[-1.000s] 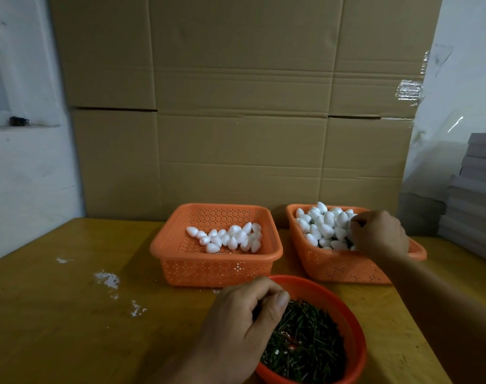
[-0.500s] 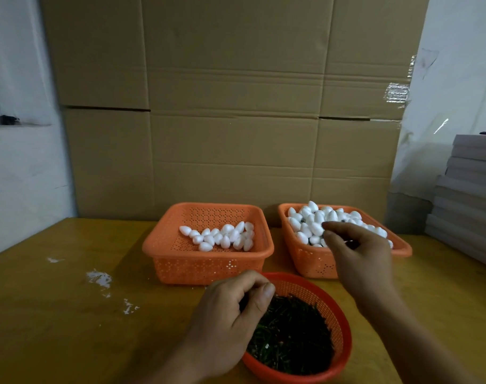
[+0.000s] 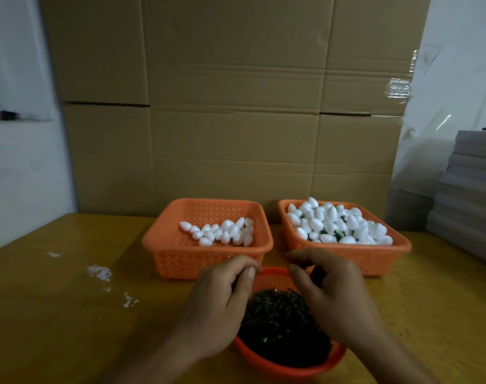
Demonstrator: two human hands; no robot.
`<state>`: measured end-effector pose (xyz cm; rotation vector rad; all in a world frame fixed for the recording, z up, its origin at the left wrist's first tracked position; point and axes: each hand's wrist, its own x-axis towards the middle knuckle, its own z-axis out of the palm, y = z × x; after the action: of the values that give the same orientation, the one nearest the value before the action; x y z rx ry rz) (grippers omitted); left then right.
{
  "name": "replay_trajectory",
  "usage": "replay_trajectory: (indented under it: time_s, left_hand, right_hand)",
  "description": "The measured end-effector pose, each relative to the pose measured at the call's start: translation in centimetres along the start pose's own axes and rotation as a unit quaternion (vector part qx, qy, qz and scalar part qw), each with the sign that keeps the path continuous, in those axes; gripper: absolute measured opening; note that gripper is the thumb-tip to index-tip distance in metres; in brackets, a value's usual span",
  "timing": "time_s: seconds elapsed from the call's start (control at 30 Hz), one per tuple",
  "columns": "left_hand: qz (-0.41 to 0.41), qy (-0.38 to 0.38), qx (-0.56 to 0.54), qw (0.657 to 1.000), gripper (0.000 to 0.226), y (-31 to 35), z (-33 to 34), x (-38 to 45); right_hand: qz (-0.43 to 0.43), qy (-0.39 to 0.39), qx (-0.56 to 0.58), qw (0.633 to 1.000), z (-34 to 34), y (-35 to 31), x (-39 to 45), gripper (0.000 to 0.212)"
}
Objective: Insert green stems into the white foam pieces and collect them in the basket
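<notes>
2 orange baskets (image 3: 178, 246) (image 3: 374, 254), 1 red bowl (image 3: 277, 364), 2 hands (image 3: 216, 309) (image 3: 336, 297).

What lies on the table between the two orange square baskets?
Nothing: in the head view the strip of table between the left basket and the right basket is bare, with cardboard standing behind it.

Dim, warm indoor light is falling across the wooden table (image 3: 56, 314), leaving the whole view muddy and low in contrast. The white foam pieces (image 3: 338, 225) are showing as the brightest things, nearly losing their detail. Beside the left basket (image 3: 180, 261), on its left, a soft shadow is spreading over the table. Above the table's far right end, tape (image 3: 398, 90) and plastic film are catching small glints. The green stems (image 3: 283, 325) are sinking into near black. Straight lines are bowing toward the picture's edges, and both hands are looking slightly soft
</notes>
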<state>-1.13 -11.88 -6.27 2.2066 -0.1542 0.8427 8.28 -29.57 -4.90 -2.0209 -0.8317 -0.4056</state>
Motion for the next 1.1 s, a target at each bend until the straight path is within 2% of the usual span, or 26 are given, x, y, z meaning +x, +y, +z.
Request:
replay_trajectory:
  time_s: [0.13, 0.27, 0.33, 0.43, 0.53, 0.67, 0.87, 0.97, 1.1]
  left_hand:
    - [-0.057, 0.041, 0.038, 0.997, 0.030, -1.5, -2.2, 3.3]
    - [-0.121, 0.023, 0.169, 0.978, 0.023, -5.9, -4.6, 8.8]
    - [-0.152, -0.012, 0.237, 0.959, 0.019, -8.3, -5.6, 11.2]
    - [-0.184, -0.114, 0.287, 0.933, 0.013, -11.0, -6.1, 13.7]
    - [-0.184, -0.202, 0.328, 0.904, 0.018, -12.5, -5.4, 15.0]
    - [-0.186, -0.273, 0.373, 0.867, 0.028, -13.3, -4.6, 16.1]
    - [-0.193, -0.320, 0.428, 0.823, 0.029, -14.1, -3.8, 17.0]
    - [-0.191, -0.325, 0.438, 0.816, 0.011, -14.3, -3.5, 16.8]
    - [-0.208, -0.323, 0.416, 0.824, 0.019, -14.7, -3.1, 16.8]
  right_hand:
    - [-0.007, -0.004, -0.007, 1.000, 0.4, 0.0, -0.2, 0.021]
    - [-0.012, -0.018, -0.008, 1.000, 0.6, 0.0, -0.2, 0.019]
    - [-0.015, -0.026, -0.007, 1.000, 0.7, -0.1, -0.4, 0.019]
    - [-0.019, -0.029, -0.010, 0.999, 0.6, 0.0, -0.5, 0.018]
    - [-0.016, -0.033, -0.015, 0.999, 0.3, 0.2, -0.4, 0.018]
    - [-0.017, -0.032, -0.024, 0.999, 0.1, 0.5, -0.3, 0.019]
    - [-0.021, -0.047, -0.022, 0.998, 0.5, 0.6, -0.3, 0.020]
    - [-0.018, -0.053, -0.031, 0.998, 0.7, 0.6, -0.3, 0.020]
    - [-0.016, -0.055, -0.035, 0.998, 0.7, 0.6, -0.3, 0.022]
